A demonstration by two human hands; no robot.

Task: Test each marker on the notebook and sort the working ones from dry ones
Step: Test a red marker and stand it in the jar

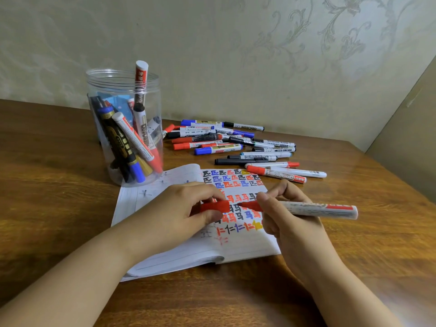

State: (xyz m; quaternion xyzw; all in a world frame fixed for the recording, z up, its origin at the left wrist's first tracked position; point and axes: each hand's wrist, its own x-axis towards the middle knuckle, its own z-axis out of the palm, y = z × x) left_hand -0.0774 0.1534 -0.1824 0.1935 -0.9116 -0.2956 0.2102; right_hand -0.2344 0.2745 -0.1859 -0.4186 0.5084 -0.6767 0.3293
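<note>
An open notebook [238,246] lies on the wooden table, its right page covered with rows of red, blue, black and yellow test marks. Above that page my left hand [186,208] pinches a red cap [215,206]. Facing it, my right hand [285,215] holds an uncapped red whiteboard marker [313,208] level, its red tip pointing left, a short gap from the cap. The marker's white barrel sticks out to the right of my fingers.
A clear plastic jar [125,109] with several markers stands behind the notebook on the left. A loose pile of several markers [236,145] lies behind the notebook to the right. A wall runs along the back and right of the wooden table [59,197].
</note>
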